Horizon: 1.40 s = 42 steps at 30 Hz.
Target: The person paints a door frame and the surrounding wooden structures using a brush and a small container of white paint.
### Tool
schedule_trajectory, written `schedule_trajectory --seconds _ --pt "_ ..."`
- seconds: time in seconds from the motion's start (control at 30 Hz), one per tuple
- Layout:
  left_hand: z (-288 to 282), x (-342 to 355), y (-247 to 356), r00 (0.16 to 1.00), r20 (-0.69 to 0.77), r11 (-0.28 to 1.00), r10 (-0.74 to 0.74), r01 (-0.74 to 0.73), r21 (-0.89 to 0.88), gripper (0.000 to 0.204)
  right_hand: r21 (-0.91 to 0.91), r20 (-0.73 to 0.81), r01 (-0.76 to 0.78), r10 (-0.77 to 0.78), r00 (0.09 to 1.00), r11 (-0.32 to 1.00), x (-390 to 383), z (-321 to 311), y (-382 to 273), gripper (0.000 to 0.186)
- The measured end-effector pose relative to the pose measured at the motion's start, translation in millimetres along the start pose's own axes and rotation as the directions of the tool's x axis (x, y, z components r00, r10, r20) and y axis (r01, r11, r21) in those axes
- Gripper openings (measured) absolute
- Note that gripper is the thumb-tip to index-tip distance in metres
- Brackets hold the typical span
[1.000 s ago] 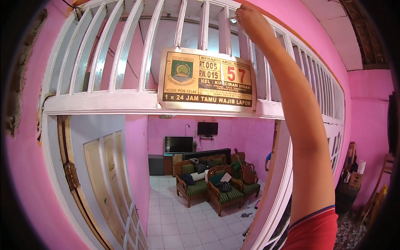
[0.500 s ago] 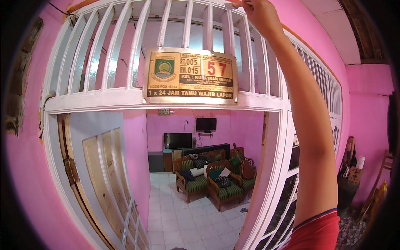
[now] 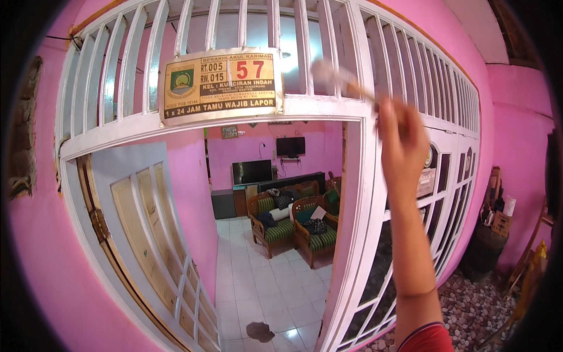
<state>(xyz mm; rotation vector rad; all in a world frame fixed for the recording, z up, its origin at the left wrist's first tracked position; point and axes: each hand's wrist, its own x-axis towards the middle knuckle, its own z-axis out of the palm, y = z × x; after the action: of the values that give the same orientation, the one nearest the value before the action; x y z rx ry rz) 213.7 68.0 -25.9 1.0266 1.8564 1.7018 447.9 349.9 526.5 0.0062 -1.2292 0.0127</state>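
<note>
Right hand point(image 3: 404, 135) grips a blurred brush point(image 3: 353, 88) by its handle, upper right of centre; left hand out of frame. I judge a slack hold could drop it — a wide swing, knock the sign plate point(image 3: 221, 85). Beyond: white slats point(image 3: 302, 47), pink walls point(image 3: 41, 246); lower centre, tiled floor point(image 3: 287, 299), green-striped chairs point(image 3: 278, 230).

Just a red short sleeve point(image 3: 431, 340) tbh, thin dark trim point(image 3: 423, 328) along the cuff edge, then bare forearm point(image 3: 412, 246) and bare right hand point(image 3: 404, 144).
</note>
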Motion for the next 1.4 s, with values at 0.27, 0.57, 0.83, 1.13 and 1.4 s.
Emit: schedule_trajectory --seconds 0.27,0.57,0.83,1.13,1.4 --pt "9.7 -29.7 17.9 0.990 0.138 0.999 0.039 -0.043 0.026 0.065 0.145 0.301 -0.881 0.828 0.473 0.451 -291.2 -124.4 -48.7 0.024" --pt "4.8 -75.9 10.1 0.958 0.278 0.970 -0.066 0.127 -0.209 0.064 0.077 0.120 -0.981 0.979 -0.167 -0.177 -479.9 -222.8 -158.2 0.023" --pt "22.7 -112.1 -86.2 0.939 0.326 0.993 0.113 -0.118 -0.005 0.066 -0.162 0.059 -0.953 0.961 -0.268 -0.256 -478.1 -244.2 -220.7 0.025" --pt "28.4 -145.2 -79.4 0.967 0.252 0.995 0.045 -0.065 0.071 0.059 -0.022 0.079 -0.940 0.937 -0.341 -0.340 -458.4 -244.2 -244.4 0.020" --pt "26.8 -155.3 -97.5 0.962 0.258 0.996 -0.091 0.086 0.031 0.072 -0.268 0.140 -0.927 0.942 -0.305 -0.261 -476.5 -243.3 -229.4 0.020"
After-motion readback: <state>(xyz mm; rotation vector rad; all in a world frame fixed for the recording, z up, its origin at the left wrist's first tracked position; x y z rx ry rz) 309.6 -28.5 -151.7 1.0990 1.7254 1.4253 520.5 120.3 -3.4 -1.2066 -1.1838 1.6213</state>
